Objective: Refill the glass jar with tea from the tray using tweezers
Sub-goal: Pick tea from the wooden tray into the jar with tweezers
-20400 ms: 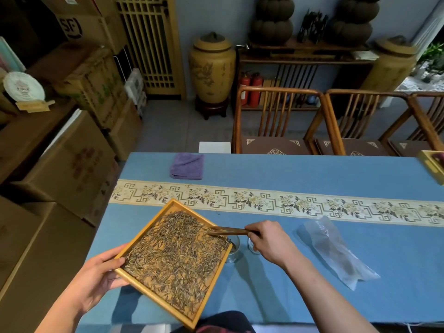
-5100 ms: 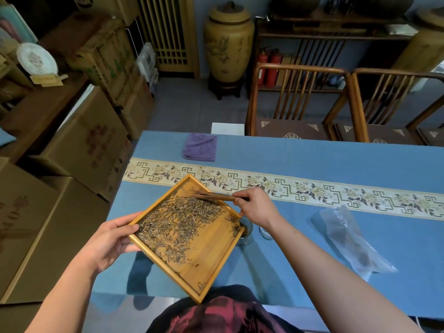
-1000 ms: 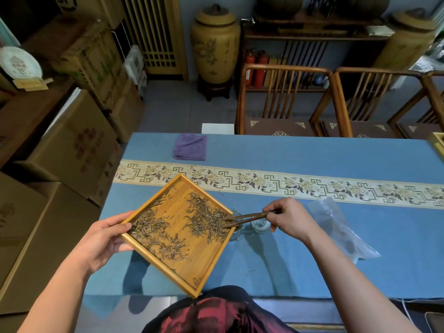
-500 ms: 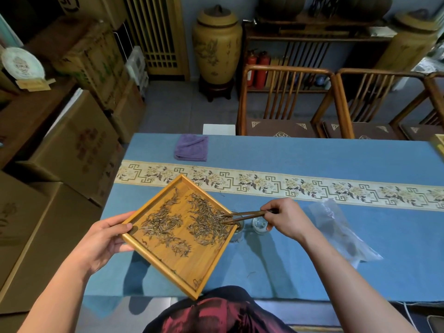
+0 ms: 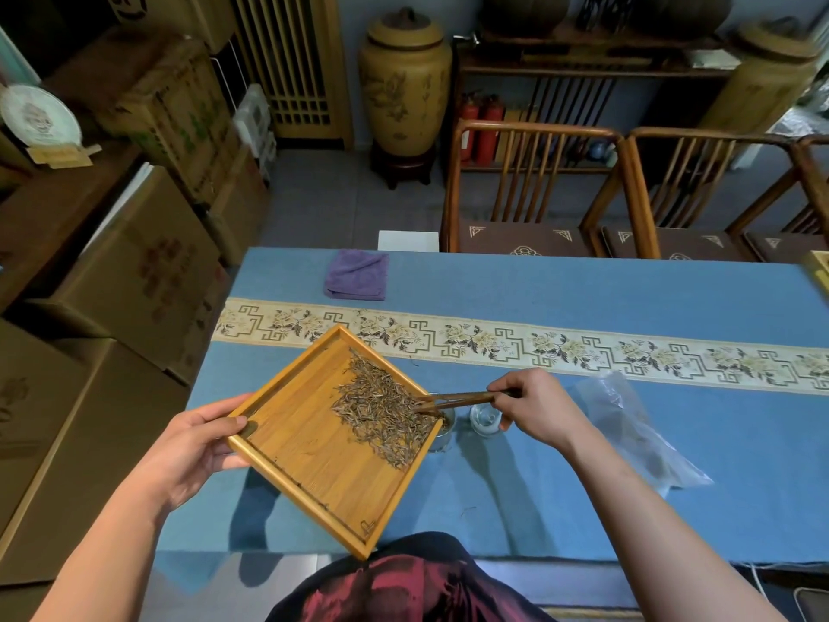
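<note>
One wooden tray (image 5: 314,460), one pair of wooden tweezers (image 5: 457,399), one glass jar (image 5: 444,430), one small glass lid (image 5: 485,419) just right of the jar, one clear plastic bag (image 5: 637,433), one folded purple cloth (image 5: 356,275), all on or over one blue-clothed table (image 5: 560,496)

Left hand (image 5: 193,446) is gripping the tray at its left corner, thumb on the upper face, fingers curled beneath. The tray is sitting diamond-wise in view, one corner pointing far, one near; its right corner is overlapping the jar's rim, hiding most of the jar

Tea (image 5: 381,410) is lying in one loose pile gathered against the tray's far-right edge, the rest of the tray floor nearly bare apart from a few stray leaves

Right hand (image 5: 534,408) is pinching the tweezers at their right end between thumb and fingertips. The tweezers' long axis is running left to right, close to level, tips pointing left and resting at the tea pile's right margin, right over the jar mouth; the two arms are lying near together, whether leaves are caught between them is too small to tell

The bag is lying flat to the right of the right hand, long axis running far-left to near-right. The cloth is sitting at the far left of the table, beyond one patterned cream runner (image 5: 583,347) that is crossing the table left to right

Beyond the table: three wooden chairs partly in view, two red fire extinguishers (image 5: 480,127) under a sideboard
</note>
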